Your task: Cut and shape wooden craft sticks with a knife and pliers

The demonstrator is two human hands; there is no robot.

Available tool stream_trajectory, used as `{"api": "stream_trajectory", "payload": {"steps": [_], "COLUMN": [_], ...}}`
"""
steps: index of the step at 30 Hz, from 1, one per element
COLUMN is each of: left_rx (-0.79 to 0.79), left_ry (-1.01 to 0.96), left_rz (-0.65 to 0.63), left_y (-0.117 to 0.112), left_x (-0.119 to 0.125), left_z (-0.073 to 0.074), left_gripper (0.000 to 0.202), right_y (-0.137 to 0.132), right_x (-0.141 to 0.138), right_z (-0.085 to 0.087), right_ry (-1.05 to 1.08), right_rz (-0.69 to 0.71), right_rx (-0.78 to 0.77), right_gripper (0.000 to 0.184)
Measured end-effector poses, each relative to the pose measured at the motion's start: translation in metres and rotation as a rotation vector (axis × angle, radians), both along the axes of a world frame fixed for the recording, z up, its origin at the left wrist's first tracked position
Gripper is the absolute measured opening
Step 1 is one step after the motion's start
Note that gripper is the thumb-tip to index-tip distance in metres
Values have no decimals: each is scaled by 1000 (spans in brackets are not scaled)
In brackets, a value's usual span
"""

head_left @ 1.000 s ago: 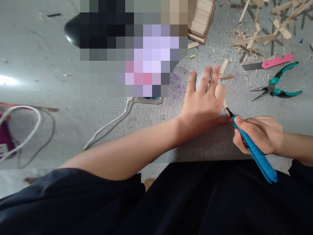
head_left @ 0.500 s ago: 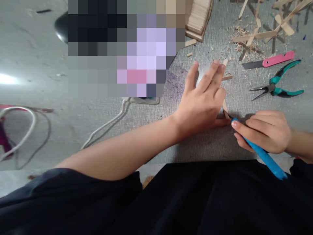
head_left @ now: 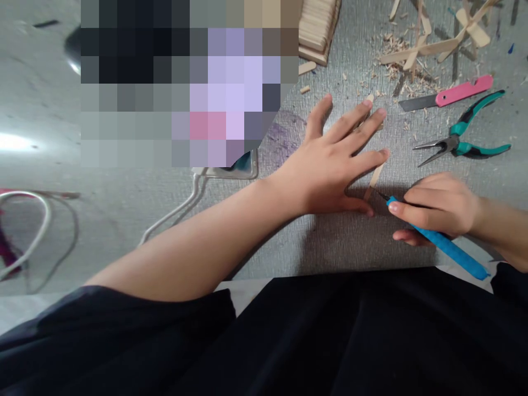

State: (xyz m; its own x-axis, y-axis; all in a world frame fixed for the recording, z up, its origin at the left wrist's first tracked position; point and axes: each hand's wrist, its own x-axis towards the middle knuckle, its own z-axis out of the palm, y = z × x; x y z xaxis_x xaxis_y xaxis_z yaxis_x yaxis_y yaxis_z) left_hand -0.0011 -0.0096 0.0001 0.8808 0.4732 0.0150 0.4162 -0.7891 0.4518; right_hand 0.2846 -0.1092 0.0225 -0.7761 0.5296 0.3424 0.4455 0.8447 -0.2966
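Note:
My left hand (head_left: 330,157) lies with fingers spread over a thin wooden craft stick (head_left: 374,180). Part of that stick is hidden under the fingers; its near end shows between the little finger side and the thumb. In my right hand (head_left: 441,206) is a slim craft knife (head_left: 447,246) with a blue handle, held like a pen. Its dark pointed tip is right at the stick's near part; whether it touches the wood I cannot tell.
Right of my hands lie teal-handled long-nose pliers (head_left: 456,144) and a pink folding knife (head_left: 464,92), blade out. Beyond are wood shavings (head_left: 394,58), joined craft sticks (head_left: 437,49) and a stack of sticks (head_left: 317,27). A white cable (head_left: 169,212) runs at left; a blurred patch covers the upper left.
My left hand's fingers have spread wider and its thumb has drawn back from the knife tip. The stick's visible part now slants the other way. The view has shifted slightly.

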Motion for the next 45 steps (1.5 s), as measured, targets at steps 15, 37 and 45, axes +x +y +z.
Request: {"api": "stream_trajectory", "payload": {"steps": [15,37,45], "left_rx": [-44,-5,23], "left_ry": [-4,-9,-43], "left_rz": [-21,-52,-47], "left_y": [12,14,13], "left_x": [0,1,1], "left_z": [-2,-4,-7], "left_gripper": [95,87,88], "right_y": [4,0,3], "right_x": [2,1,-1], "right_z": [-2,-1,3], "right_ry": [-16,0,29], "right_rz": [9,-6,-3], "right_rx": [-50,31,-7], "right_gripper": [34,22,19]}}
